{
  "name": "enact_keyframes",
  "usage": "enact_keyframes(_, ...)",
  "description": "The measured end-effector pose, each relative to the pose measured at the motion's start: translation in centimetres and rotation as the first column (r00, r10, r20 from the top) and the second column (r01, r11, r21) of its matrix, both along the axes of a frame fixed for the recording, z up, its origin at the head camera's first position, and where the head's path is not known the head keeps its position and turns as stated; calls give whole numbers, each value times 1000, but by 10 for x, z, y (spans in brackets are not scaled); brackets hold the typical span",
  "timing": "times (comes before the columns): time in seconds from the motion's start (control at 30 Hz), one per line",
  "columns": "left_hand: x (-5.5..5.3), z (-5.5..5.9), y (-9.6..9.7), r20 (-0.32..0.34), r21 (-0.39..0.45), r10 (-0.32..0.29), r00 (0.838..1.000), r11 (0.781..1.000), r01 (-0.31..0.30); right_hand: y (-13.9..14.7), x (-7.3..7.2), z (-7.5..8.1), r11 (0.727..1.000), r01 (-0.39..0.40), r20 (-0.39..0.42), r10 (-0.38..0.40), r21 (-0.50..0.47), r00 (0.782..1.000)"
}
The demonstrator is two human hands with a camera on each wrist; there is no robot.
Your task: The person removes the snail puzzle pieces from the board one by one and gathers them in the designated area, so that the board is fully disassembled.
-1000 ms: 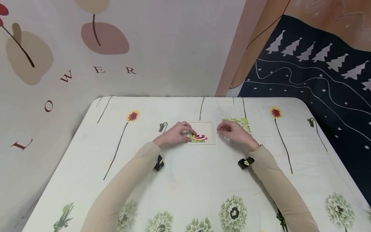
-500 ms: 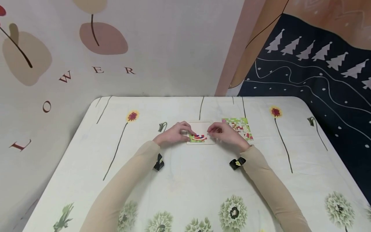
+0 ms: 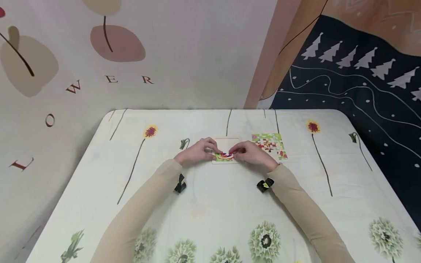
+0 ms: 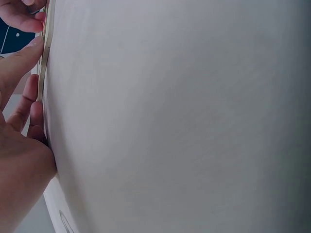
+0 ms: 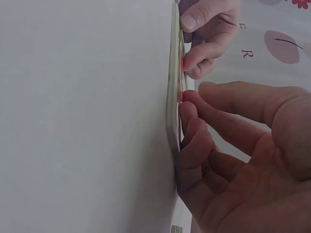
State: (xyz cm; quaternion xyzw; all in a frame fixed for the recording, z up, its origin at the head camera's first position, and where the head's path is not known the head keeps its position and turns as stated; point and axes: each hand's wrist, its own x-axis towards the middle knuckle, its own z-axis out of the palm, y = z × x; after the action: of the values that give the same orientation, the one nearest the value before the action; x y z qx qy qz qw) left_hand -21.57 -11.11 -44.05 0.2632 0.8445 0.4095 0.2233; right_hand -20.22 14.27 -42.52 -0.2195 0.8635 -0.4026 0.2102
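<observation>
A small framed jigsaw board (image 3: 227,144) lies in the middle of the table in the head view. Along its lower part sit joined puzzle pieces (image 3: 225,156) in green, red, blue and cream. My left hand (image 3: 197,151) rests at the board's left side, thumb at the lower left corner and forefinger pressing on the pieces. From the right, my right hand (image 3: 251,153) touches the pieces' right end with its fingertips. In the right wrist view, its thumb and forefinger meet the board's top while the other fingers curl by the edge. Whether a piece is pinched there is hidden.
Just right of the board lies a square of green, red and white puzzle pieces (image 3: 268,140), some of them loose. The table wears a white flowered cloth (image 3: 204,208). Patterned hangings (image 3: 197,65) stand behind and to the right.
My right hand has moved left from over the green puzzle pieces to the jigsaw board, uncovering those pieces. The left hand has stayed in place.
</observation>
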Motion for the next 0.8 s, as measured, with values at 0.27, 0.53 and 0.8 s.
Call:
enact_keyframes(0.27,-1,-1,0,5,9,5,1000,1000,-5,-4,1,2,1000,6,7,-6,14,1000)
enact_keyframes(0.53,-3,-2,1,1,20,5,1000,1000,-5,-7,1,2,1000,31,1,-31,4,1000)
enact_keyframes(0.8,-2,-2,1,4,11,10,1000,1000,-10,-8,2,1,999,28,-10,-29,-24,1000)
